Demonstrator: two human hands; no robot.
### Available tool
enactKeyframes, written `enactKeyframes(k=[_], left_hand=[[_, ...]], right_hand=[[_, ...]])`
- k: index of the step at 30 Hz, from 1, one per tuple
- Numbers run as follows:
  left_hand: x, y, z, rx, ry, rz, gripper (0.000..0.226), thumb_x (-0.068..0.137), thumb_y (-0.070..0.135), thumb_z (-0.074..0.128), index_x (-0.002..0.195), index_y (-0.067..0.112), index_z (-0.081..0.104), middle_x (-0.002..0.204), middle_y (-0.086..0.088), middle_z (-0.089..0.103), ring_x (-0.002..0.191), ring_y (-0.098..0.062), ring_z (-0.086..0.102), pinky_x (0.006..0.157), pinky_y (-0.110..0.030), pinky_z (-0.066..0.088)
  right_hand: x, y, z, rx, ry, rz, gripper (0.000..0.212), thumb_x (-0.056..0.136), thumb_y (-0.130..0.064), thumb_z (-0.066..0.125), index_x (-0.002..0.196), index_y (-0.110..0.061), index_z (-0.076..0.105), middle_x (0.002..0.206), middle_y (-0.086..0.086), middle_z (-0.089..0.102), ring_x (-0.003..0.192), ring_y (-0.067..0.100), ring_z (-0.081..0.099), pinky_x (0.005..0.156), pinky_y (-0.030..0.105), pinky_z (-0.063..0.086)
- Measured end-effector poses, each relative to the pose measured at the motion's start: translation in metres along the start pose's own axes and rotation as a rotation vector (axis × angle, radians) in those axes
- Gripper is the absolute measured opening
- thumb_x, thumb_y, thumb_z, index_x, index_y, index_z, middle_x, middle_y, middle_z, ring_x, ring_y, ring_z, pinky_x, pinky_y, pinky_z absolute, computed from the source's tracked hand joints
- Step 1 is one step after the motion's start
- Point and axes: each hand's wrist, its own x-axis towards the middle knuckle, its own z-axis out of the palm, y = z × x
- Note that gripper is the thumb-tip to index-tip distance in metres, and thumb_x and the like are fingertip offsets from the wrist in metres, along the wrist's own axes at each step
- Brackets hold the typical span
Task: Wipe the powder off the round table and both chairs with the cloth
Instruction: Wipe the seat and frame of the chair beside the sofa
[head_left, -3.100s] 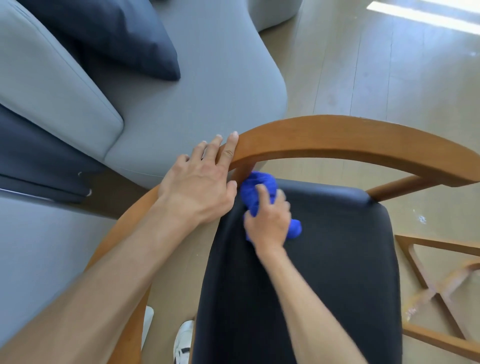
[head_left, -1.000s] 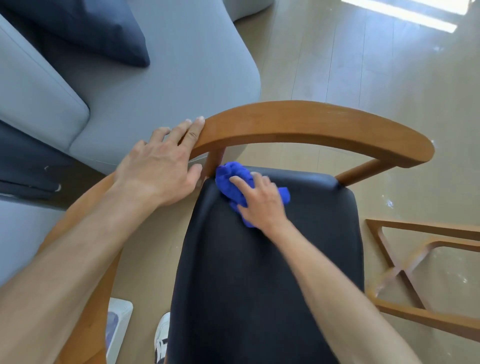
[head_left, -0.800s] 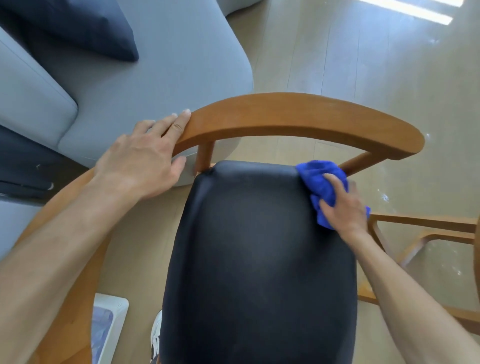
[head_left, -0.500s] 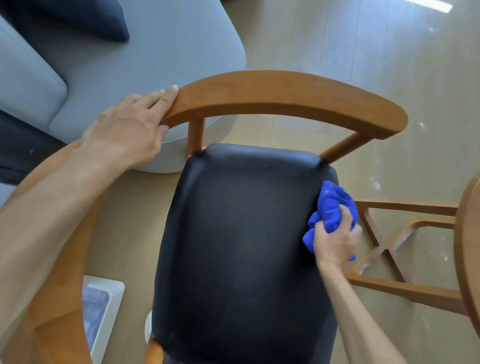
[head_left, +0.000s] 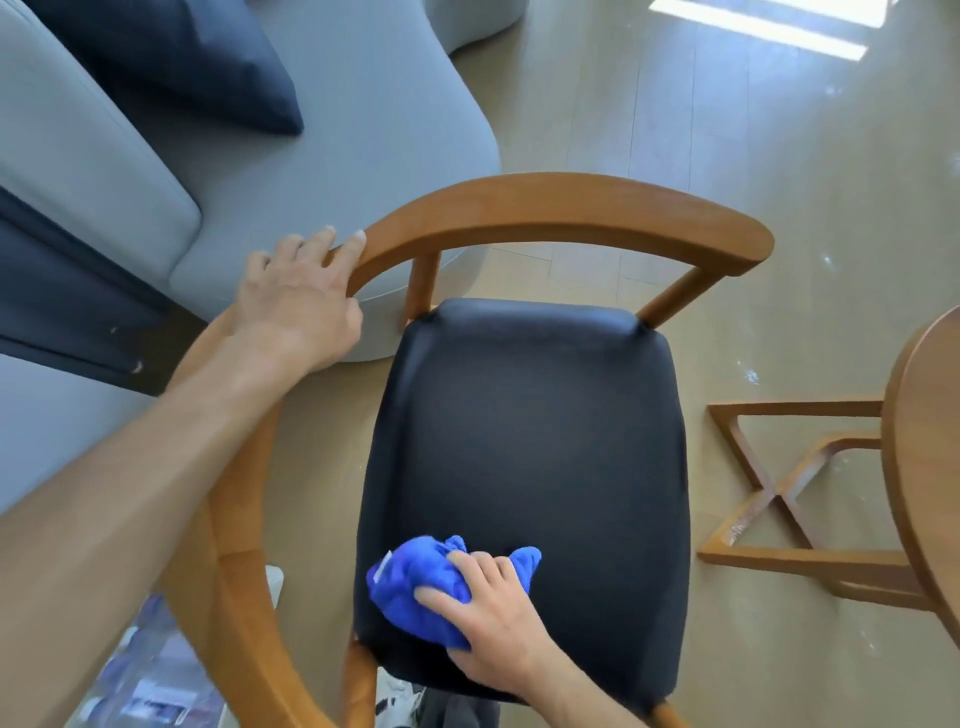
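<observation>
Grey sofa upper left, wood floor beyond. Left hand grips the chair backrest, fingers curled over the rail; right hand presses the bunched blue cloth on the black seat's near-left corner, fingers spread and lightly curled over it. Round table edge at far right.

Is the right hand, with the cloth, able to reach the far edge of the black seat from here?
Probably yes. The right hand presses the cloth on the seat near its front edge, and nothing lies between it and the far edge.

No readable text, labels, brands or numbers on anything in view.
</observation>
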Motion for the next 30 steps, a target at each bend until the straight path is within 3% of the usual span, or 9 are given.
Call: enactKeyframes(k=[3, 7, 11, 13, 18, 21, 23, 27, 30], left_hand=[[-0.02, -0.008, -0.004, -0.01, -0.008, 0.001, 0.062, 0.094, 0.033, 0.044, 0.15, 0.024, 0.017, 0.155, -0.007, 0.025, 0.137, -0.031, 0.027, 0.111, -0.049, 0.025], [-0.046, -0.021, -0.007, -0.031, 0.036, -0.004, 0.061, 0.092, 0.031, 0.046, 0.147, 0.023, 0.021, 0.154, -0.008, 0.028, 0.136, -0.032, 0.03, 0.111, -0.052, 0.024], [-0.063, -0.02, -0.005, -0.056, 0.11, 0.014, 0.059, 0.089, 0.026, 0.047, 0.145, 0.018, 0.028, 0.151, -0.01, 0.033, 0.135, -0.031, 0.031, 0.113, -0.051, 0.021], [-0.066, -0.02, -0.005, -0.077, 0.133, 0.008, 0.057, 0.089, 0.022, 0.048, 0.143, 0.015, 0.031, 0.149, -0.011, 0.036, 0.135, -0.031, 0.031, 0.113, -0.05, 0.021], [-0.075, -0.013, -0.005, -0.105, 0.154, -0.017, 0.054, 0.088, 0.02, 0.05, 0.14, 0.008, 0.038, 0.146, -0.014, 0.039, 0.137, -0.034, 0.029, 0.117, -0.048, 0.016], [-0.097, 0.004, -0.006, -0.178, 0.171, -0.022, 0.05, 0.087, 0.018, 0.052, 0.136, 0.007, 0.046, 0.146, -0.016, 0.039, 0.14, -0.033, 0.027, 0.119, -0.045, 0.01], [-0.112, 0.018, -0.009, -0.304, 0.13, -0.033, 0.047, 0.088, 0.017, 0.052, 0.135, 0.009, 0.048, 0.144, -0.012, 0.041, 0.14, -0.029, 0.028, 0.119, -0.042, 0.014], [-0.136, 0.048, -0.028, -0.785, -0.196, -0.183, 0.034, 0.094, 0.025, 0.049, 0.128, 0.02, 0.052, 0.128, 0.002, 0.053, 0.12, -0.014, 0.046, 0.096, -0.028, 0.038], [-0.151, 0.071, -0.059, -1.015, -0.375, -0.15, 0.022, 0.091, 0.029, 0.054, 0.113, 0.03, 0.057, 0.108, 0.014, 0.061, 0.103, -0.005, 0.058, 0.08, -0.017, 0.04]], right_hand=[[-0.021, -0.008, -0.003, -0.033, -0.094, -0.006, 0.053, 0.062, -0.041, 0.064, 0.114, -0.038, 0.06, 0.129, 0.011, 0.056, 0.107, 0.033, 0.057, 0.092, 0.049, 0.046], [-0.005, -0.016, -0.022, 0.012, -0.053, 0.099, 0.05, 0.074, -0.045, 0.063, 0.124, -0.038, 0.059, 0.135, 0.011, 0.052, 0.114, 0.033, 0.055, 0.094, 0.047, 0.047], [0.01, -0.023, -0.019, -0.104, -0.269, 0.299, 0.083, 0.081, -0.046, 0.055, 0.152, -0.037, 0.013, 0.147, 0.006, 0.034, 0.126, 0.029, 0.039, 0.102, 0.04, 0.035], [0.017, -0.03, -0.012, -0.06, -0.314, 0.459, 0.092, 0.079, -0.044, 0.054, 0.153, -0.033, 0.002, 0.137, -0.001, 0.039, 0.12, 0.023, 0.039, 0.096, 0.035, 0.034], [0.03, -0.022, -0.027, 0.372, -0.237, 0.656, 0.073, 0.067, -0.03, 0.058, 0.137, -0.033, 0.037, 0.109, -0.015, 0.057, 0.1, 0.011, 0.054, 0.086, 0.03, 0.044], [0.027, -0.014, -0.06, 0.79, -0.075, 0.8, 0.063, 0.063, -0.029, 0.066, 0.122, -0.041, 0.048, 0.097, -0.023, 0.065, 0.088, -0.003, 0.061, 0.069, 0.017, 0.048], [0.028, -0.01, -0.088, 0.998, 0.066, 0.821, 0.055, 0.061, -0.029, 0.071, 0.113, -0.04, 0.055, 0.097, -0.02, 0.069, 0.091, 0.002, 0.066, 0.068, 0.018, 0.05], [0.034, -0.013, -0.156, 1.356, 0.285, 0.702, 0.048, 0.063, -0.025, 0.075, 0.109, -0.025, 0.063, 0.103, 0.003, 0.072, 0.094, 0.022, 0.068, 0.072, 0.03, 0.054], [0.035, -0.021, -0.209, 1.569, 0.336, 0.535, 0.05, 0.073, -0.014, 0.066, 0.123, -0.017, 0.058, 0.113, 0.013, 0.068, 0.099, 0.026, 0.066, 0.077, 0.035, 0.055]])
